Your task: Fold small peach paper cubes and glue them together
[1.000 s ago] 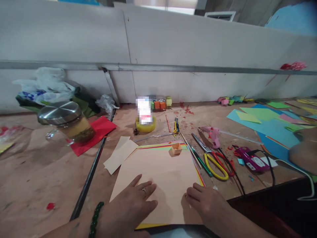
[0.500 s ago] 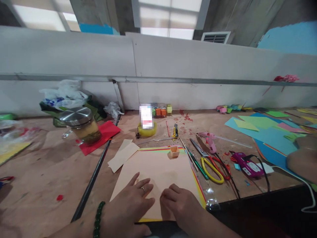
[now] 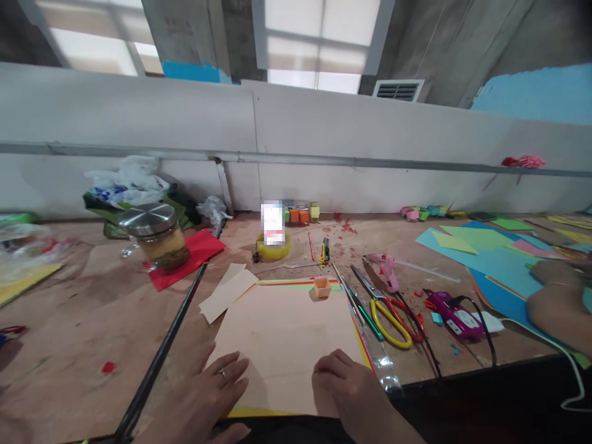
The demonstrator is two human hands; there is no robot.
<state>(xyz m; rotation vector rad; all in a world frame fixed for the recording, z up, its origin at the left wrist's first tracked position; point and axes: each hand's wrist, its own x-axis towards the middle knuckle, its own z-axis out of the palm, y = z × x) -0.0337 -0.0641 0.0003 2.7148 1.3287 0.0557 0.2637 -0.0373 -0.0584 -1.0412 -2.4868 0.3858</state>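
Shows nearest a left hand [image 3: 213, 385], open, palm down and with fingers spread at the left edge of a peach paper sheet [image 3: 282, 339]. Shows a right hand [image 3: 346, 385] with fingers curled together over the sheet's right part; cannot tell whether gripping anything. Finds the sheet flat on the table [image 3: 69, 364], atop coloured paper. Lists, to the right, scissors [image 3: 391, 324] with yellow and red handles, and a co-worker's hand [image 3: 557, 302] at blue paper [image 3: 502, 299]. Records a small open-topped peach paper box [image 3: 322, 288] at the sheet's far right corner. Notes beyond: a pink glue gun [image 3: 387, 271], a lidded glass mug [image 3: 160, 243] on red paper [image 3: 206, 246], a yellow tape roll [image 3: 274, 249], a utility knife [image 3: 325, 250] and, against the white partition [image 3: 370, 132], paper cubes [image 3: 303, 216].
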